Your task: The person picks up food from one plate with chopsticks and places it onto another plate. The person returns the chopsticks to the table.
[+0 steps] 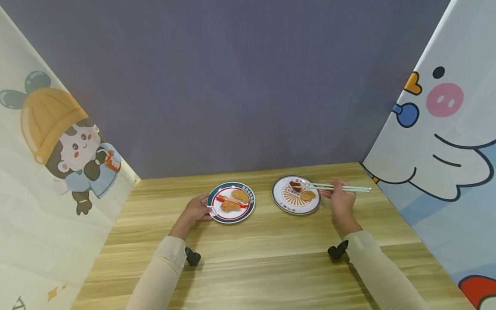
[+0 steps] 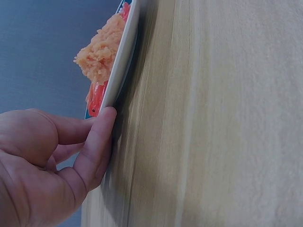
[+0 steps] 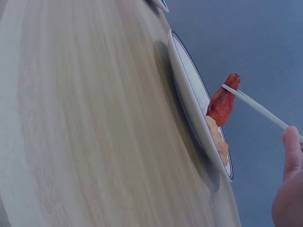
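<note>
On the left, a dark-rimmed plate (image 1: 236,220) carries two pieces of fried chicken (image 1: 230,206) and red shrimp (image 2: 97,98). My left hand (image 1: 195,209) pinches this plate's rim from the left, fingertips against its underside. Light green chopsticks (image 1: 319,186) are in my right hand (image 1: 342,200), to the right of a white patterned plate (image 1: 282,201). Their tips lie across the upper end of a reddish-brown piece of roast chicken (image 3: 221,105), which stands tilted above that plate. Below it lies a golden fried piece (image 1: 308,196).
Both plates stand toward the back of a wood-grain table (image 1: 255,262), with a gap between them. A grey panel (image 1: 248,94) rises behind, and cartoon-printed panels (image 1: 445,142) flank the sides. A black wrist mount (image 1: 192,257) is on the left sleeve.
</note>
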### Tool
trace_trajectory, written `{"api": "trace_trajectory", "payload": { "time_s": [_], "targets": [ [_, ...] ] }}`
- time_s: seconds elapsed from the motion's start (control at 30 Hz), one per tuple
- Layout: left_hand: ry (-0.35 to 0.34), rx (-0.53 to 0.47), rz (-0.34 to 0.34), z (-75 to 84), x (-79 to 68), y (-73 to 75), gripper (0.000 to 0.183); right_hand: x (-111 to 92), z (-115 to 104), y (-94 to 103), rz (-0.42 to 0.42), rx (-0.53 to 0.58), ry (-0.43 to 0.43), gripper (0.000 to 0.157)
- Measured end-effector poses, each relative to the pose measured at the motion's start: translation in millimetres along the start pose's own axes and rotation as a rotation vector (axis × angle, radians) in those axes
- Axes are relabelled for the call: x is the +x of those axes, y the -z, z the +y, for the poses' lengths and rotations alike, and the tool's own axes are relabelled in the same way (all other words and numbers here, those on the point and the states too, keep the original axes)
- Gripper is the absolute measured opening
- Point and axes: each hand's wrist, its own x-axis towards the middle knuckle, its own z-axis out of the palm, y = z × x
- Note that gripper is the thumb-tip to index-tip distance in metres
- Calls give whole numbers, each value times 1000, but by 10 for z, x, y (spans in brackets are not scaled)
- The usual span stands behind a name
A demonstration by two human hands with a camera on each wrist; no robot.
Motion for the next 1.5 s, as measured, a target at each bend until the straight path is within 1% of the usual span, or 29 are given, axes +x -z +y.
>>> {"api": "trace_trajectory", "payload": {
  "time_s": [0.1,0.2,0.43,0.57,1.03,1.27,1.5],
  "targets": [
    [4,-2,-2,-2,-2,0,69,-15,-21,-3,-1,-14,-32,28],
    [7,-10,-1,-10,4,2,70,-30,-34,-16,-6,-12,-45,28],
    [3,-11,4,-19,22,-1,70,-52,-48,-66,-17,12,-32,19],
    [-4,-9,9,-17,24,-8,70,-79,-54,-98,-25,18,-32,18],
    [4,-9,10,-8,16,-8,71,-158,-61,-209,-53,16,-50,17],
    [6,-15,7,-15,10,-3,70,-226,-41,-290,-66,12,-38,20],
    [7,-8,11,-20,22,-3,70,-308,-27,-395,-87,-15,-72,21]
  ]
}}
